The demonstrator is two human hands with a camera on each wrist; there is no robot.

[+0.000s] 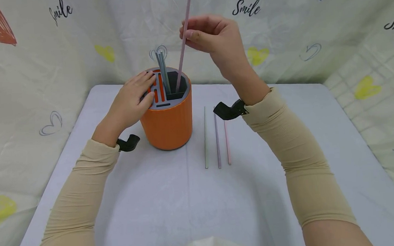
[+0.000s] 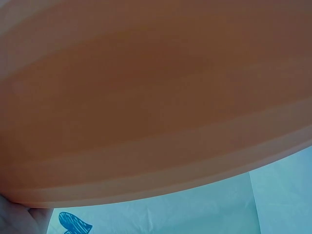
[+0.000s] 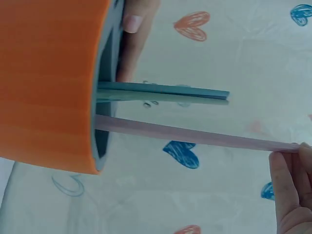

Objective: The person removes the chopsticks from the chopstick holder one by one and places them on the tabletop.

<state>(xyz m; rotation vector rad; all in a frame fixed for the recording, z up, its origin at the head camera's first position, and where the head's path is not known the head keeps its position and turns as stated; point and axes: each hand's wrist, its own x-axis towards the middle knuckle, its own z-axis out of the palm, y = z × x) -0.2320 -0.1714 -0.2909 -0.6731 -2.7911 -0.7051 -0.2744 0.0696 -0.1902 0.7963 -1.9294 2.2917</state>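
Observation:
An orange round utensil holder (image 1: 168,128) with a grey slotted top stands upright near the back of the table. My left hand (image 1: 132,98) rests on the left of that top, fingers laid across it. Above and to the right, my right hand (image 1: 217,37) pinches a pink chopstick (image 1: 182,56) between thumb and fingers. The chopstick's lower end is inside the large dark opening. Greenish-blue chopsticks (image 3: 163,92) stand in the same opening. In the left wrist view the holder's orange wall (image 2: 156,97) fills most of the picture.
On the white table (image 1: 161,208), right of the holder, lie a green chopstick (image 1: 205,141), a purple chopstick (image 1: 218,144) and a pink one, side by side. A cloth with hearts and "Smile" lettering (image 1: 246,8) hangs close behind the table.

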